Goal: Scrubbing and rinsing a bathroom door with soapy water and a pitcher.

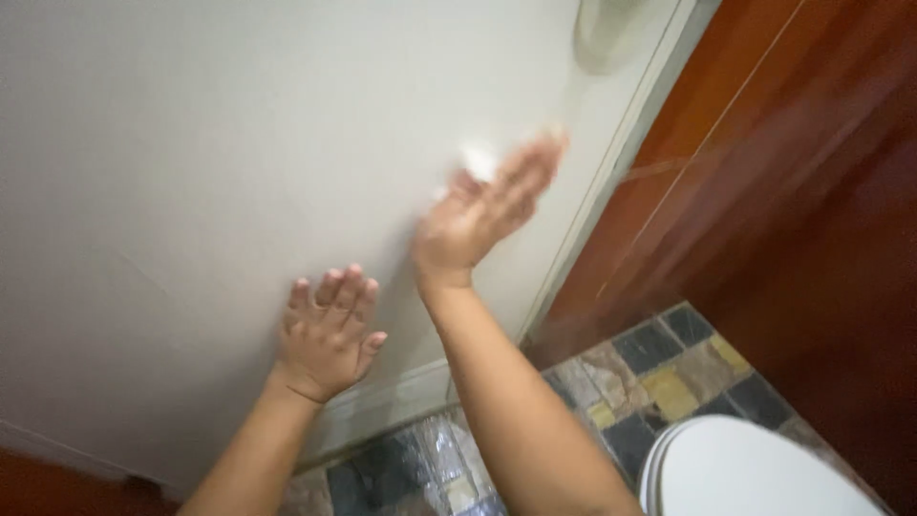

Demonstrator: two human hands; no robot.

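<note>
Two hands work a pale wall [191, 143]: left hand [328, 332] pressed flat, fingers spread; blurred right hand [482, 210] wipes a white cloth [477, 159] mid-frame; progress unclear.

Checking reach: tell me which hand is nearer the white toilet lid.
Right. The right hand is raised on the wall above the toilet lid; the left hand presses the wall farther left.

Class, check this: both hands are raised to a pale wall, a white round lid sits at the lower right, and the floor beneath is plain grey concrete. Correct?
Not quite. The head view shows the floor is a patchwork of coloured stone tiles, not plain concrete. The left hand, right hand, pale wall and white round lid are as stated.
</note>
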